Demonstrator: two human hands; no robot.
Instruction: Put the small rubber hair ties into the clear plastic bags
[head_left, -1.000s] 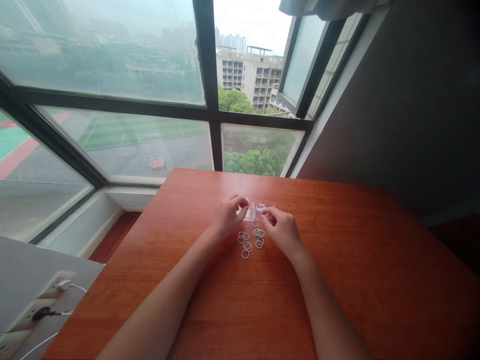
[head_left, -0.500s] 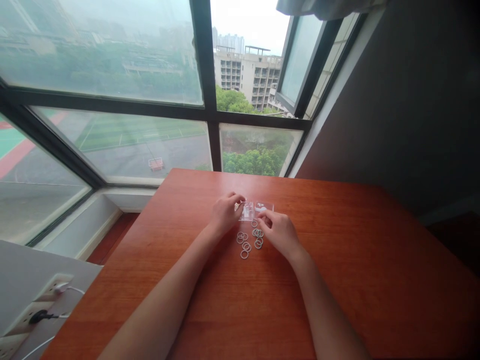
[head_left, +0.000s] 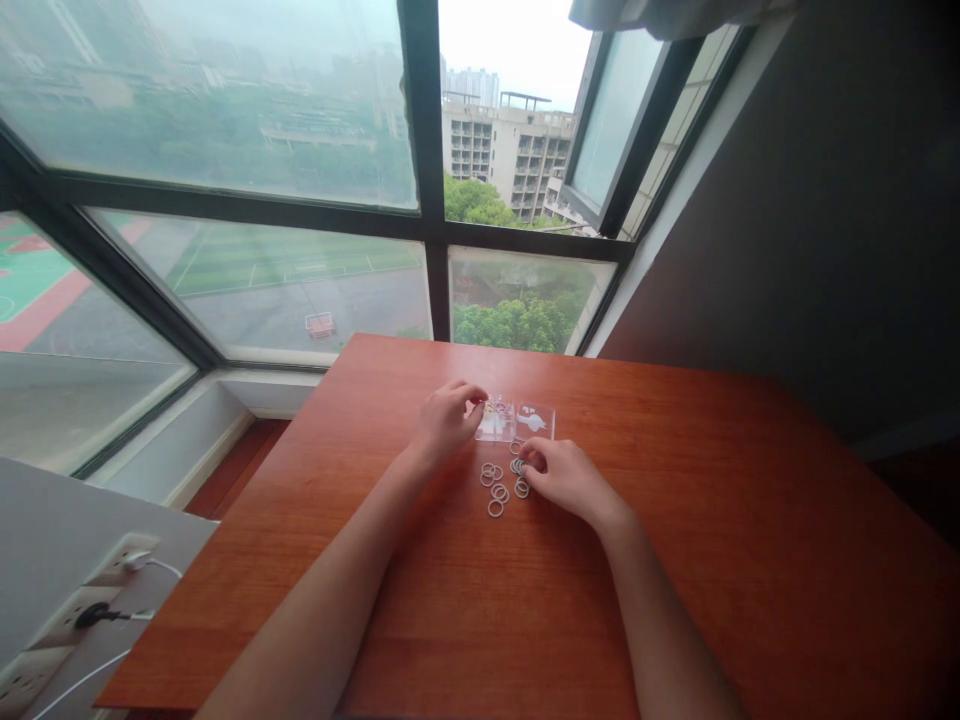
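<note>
A small clear plastic box (head_left: 517, 422) with compartments lies on the red-brown wooden table (head_left: 712, 560). My left hand (head_left: 444, 420) rests at the box's left edge, fingertips pinched against it. Just in front of the box lies a cluster of several small pale rings (head_left: 498, 488). My right hand (head_left: 564, 474) is down on the table at the right side of the rings, its fingertips touching them. Whether a ring is between those fingers cannot be made out.
The table's far edge meets a large window (head_left: 300, 250) with dark frames. A dark wall (head_left: 825, 220) runs along the right. At lower left a white power strip (head_left: 90, 605) with plugs and a white cable sits off the table.
My right hand has moved back from the clear box toward me and down onto the rings. My left hand stays at the box's left edge.
</note>
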